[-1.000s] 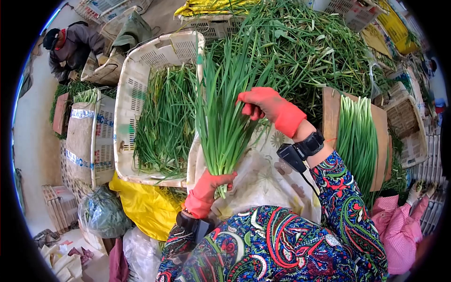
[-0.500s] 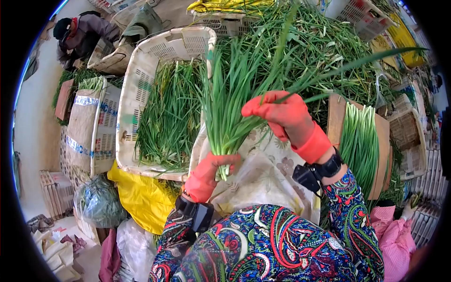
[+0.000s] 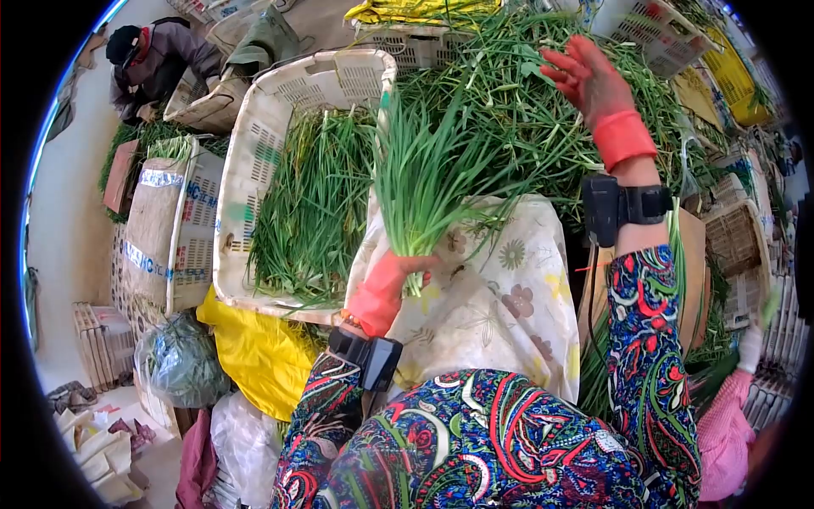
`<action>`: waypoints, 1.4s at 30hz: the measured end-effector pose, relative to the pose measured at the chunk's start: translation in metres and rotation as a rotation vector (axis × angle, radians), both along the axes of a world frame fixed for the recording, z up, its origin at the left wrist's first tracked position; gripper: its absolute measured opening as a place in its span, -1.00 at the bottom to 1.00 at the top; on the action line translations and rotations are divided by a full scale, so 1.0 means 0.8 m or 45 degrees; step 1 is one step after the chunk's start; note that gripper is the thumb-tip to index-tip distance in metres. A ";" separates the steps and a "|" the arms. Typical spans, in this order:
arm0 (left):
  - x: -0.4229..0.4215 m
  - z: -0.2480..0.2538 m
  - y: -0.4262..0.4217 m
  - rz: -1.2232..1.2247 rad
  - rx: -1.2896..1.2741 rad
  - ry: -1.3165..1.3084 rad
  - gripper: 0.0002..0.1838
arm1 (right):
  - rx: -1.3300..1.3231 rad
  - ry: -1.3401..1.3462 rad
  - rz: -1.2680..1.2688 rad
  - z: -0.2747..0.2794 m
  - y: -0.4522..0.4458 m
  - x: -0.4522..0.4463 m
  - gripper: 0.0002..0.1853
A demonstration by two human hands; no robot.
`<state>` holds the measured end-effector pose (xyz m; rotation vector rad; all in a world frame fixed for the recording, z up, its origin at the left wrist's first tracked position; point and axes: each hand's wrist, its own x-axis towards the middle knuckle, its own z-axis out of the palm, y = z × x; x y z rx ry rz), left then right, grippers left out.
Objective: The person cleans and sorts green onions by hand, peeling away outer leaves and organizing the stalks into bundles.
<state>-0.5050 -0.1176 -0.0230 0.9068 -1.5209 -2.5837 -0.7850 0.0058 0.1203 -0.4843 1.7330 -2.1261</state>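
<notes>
My left hand [image 3: 379, 293], in a red-orange glove, is closed round the pale stem ends of a bunch of green chives [image 3: 424, 187]. The leaves fan out upward from my fist, above the flowered cloth over my lap. My right hand [image 3: 599, 89], gloved alike, is raised with its fingers apart over a big heap of loose chives [image 3: 500, 76]. Nothing shows in it. Left of the bunch stands a white plastic crate [image 3: 231, 229] with more chives [image 3: 318, 204] lying in it.
A brown board [image 3: 694, 271] with chives, partly hidden by my right arm, is at the right. A yellow sheet [image 3: 254, 360] and a stuffed plastic bag [image 3: 182, 360] lie at the left. One person [image 3: 161, 64] bends at upper left; a pink sleeve [image 3: 725, 433] shows at lower right.
My right hand has moved up and right, away from the bunch; the long leaf it held is gone from its fingers, which have spread. My left hand still grips the bunch, slightly further right.
</notes>
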 end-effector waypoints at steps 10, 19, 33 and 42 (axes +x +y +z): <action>-0.010 0.004 -0.034 -0.082 -0.318 -0.076 -0.56 | 0.411 -0.151 0.760 -0.145 0.021 0.204 -0.56; 0.005 0.023 0.003 0.006 -0.358 0.054 -0.61 | 0.832 0.789 0.627 -0.154 -0.042 0.217 -0.71; 0.015 0.057 -0.021 0.031 -0.263 -0.053 -0.74 | -0.078 0.499 -0.290 -0.013 0.046 -0.034 -0.72; -0.026 0.071 -0.106 -0.062 -0.497 0.027 -0.78 | 2.028 0.929 0.148 -0.070 0.063 0.033 -0.63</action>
